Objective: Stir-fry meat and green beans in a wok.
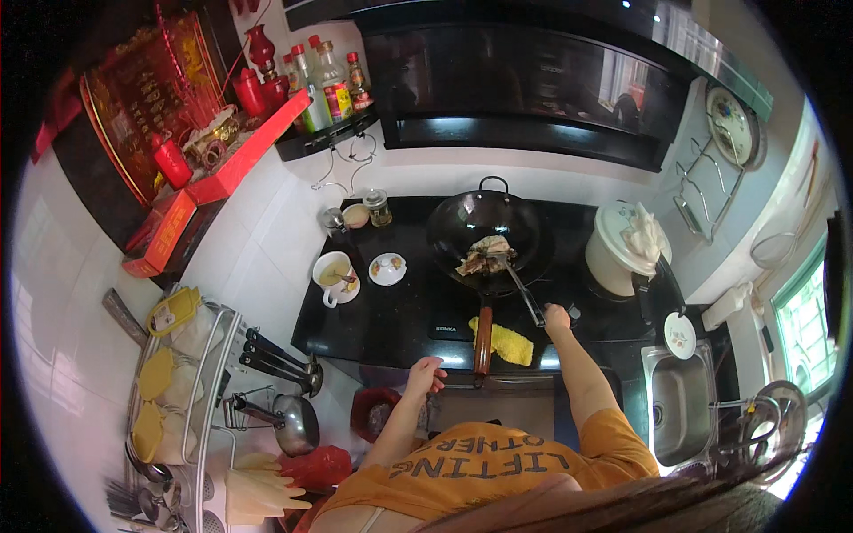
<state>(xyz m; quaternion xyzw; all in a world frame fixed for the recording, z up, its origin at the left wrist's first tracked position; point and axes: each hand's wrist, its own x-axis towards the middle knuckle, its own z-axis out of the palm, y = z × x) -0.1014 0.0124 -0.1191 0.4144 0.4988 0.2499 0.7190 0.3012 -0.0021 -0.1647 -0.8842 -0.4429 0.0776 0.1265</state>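
A black wok (466,213) with a wooden handle (484,340) stands on the cooktop (446,320). Browned pieces of food (485,254) lie in it under the head of a metal spatula (523,290), whose handle slopes over the rim towards me. At the end of that handle is my right hand (558,320), with a small stove knob (574,312) close beside it; whether the fingers grip either one is unclear. My left hand (428,376) hangs at the counter's front edge, left of the wok handle, empty with fingers loosely apart. A yellow cloth (510,341) lies beneath the wooden handle.
Left on the counter are a cup (331,273) of pale liquid with a spoon, a lid (387,269) and small jars (377,208). A white lidded pot (616,253) stands right, before the sink (683,400). Ladles (286,363) hang from the left rack.
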